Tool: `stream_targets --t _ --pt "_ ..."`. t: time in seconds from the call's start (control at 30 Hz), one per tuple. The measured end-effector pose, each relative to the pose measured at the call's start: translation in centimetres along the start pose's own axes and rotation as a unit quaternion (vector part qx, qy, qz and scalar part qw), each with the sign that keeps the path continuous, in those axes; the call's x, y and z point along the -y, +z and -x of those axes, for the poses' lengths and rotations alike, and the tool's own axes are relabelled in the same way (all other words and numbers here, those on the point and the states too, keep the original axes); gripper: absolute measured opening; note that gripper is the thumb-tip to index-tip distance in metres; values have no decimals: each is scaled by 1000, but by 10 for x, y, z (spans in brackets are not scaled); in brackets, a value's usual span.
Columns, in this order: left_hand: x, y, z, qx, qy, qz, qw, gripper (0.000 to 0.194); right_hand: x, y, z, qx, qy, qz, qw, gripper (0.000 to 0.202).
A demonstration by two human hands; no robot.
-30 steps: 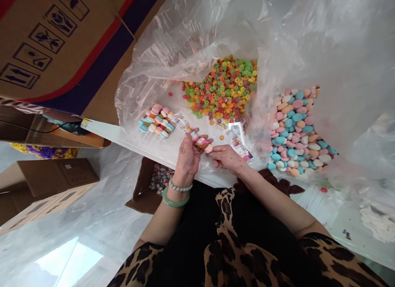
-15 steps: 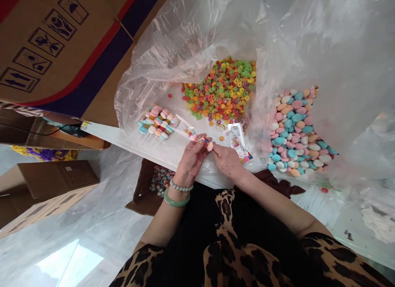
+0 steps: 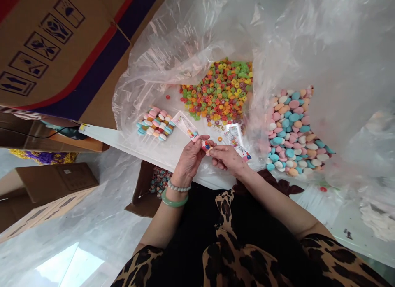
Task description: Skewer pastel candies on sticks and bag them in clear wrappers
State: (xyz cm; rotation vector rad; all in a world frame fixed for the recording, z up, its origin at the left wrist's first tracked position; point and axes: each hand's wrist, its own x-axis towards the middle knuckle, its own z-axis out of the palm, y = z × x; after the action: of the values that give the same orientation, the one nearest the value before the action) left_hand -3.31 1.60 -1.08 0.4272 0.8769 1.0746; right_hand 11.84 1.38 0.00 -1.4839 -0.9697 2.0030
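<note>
The printed packet (image 3: 187, 127) juts past the left hand (image 3: 189, 157) pinching it, the right hand (image 3: 228, 158) gripping its near end.

Site type: packing workshop, apparently for confectionery.
Indicators: candy-like rings (image 3: 225, 93) and pastel pieces (image 3: 286, 123) heaped loose in bulk on a white worktable (image 3: 119, 142) with clear plastic sheeting (image 3: 173, 44); printed wrappers (image 3: 233, 135) at the working position; below the table edge, an open box (image 3: 140, 202) of small multicoloured items (image 3: 160, 180); a large carton (image 3: 95, 79) bearing transit-handling symbols.
</note>
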Motion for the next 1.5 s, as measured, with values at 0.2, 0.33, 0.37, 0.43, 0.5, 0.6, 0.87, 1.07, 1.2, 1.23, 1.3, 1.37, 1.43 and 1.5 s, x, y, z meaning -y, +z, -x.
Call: stream_targets --t 0.2,0.33,0.37,0.43,0.5,0.6,0.87,1.07,1.2,1.23,1.3,1.37,1.43,1.5 --pt "16 14 2 -51 17 -14 998 41 -6 19 -1 -175 -137 234 946 32" --pt "18 14 -2 -67 0 -4 998 41 -7 12 -6 -108 -65 24 992 28" --pt "17 12 -3 -68 -10 5 998 41 -6 8 -7 -79 -30 -37 996 26" --pt "15 7 -5 -71 -28 22 997 40 -4 -2 -10 -17 32 -120 992 26" --pt "12 3 -6 -84 -36 29 995 38 -1 -9 -11 46 70 -153 985 27" --pt "7 1 -5 -109 -23 14 994 36 1 -12 -9 92 94 -149 980 30" --pt "2 8 -2 -157 32 20 987 30 -8 0 -1 -101 -106 91 985 26" --pt "6 8 0 -112 61 3 992 29 -7 -3 -6 -155 -141 168 963 26" --pt "13 11 3 -94 61 -19 994 31 -3 3 -7 -197 -133 216 947 31" --pt "15 13 3 -92 58 -18 994 31 -2 5 -6 -213 -148 236 937 30" --pt "16 15 4 -84 47 -5 995 31 -1 6 -4 -226 -181 258 922 29" --pt "15 15 3 -75 36 16 996 30 -2 5 -1 -202 -191 241 930 27" --pt "14 13 0 -79 28 28 996 29 -5 0 3 -151 -173 200 953 24" --pt "12 10 -2 -92 26 32 995 27 -8 -5 7 -116 -155 185 964 21"
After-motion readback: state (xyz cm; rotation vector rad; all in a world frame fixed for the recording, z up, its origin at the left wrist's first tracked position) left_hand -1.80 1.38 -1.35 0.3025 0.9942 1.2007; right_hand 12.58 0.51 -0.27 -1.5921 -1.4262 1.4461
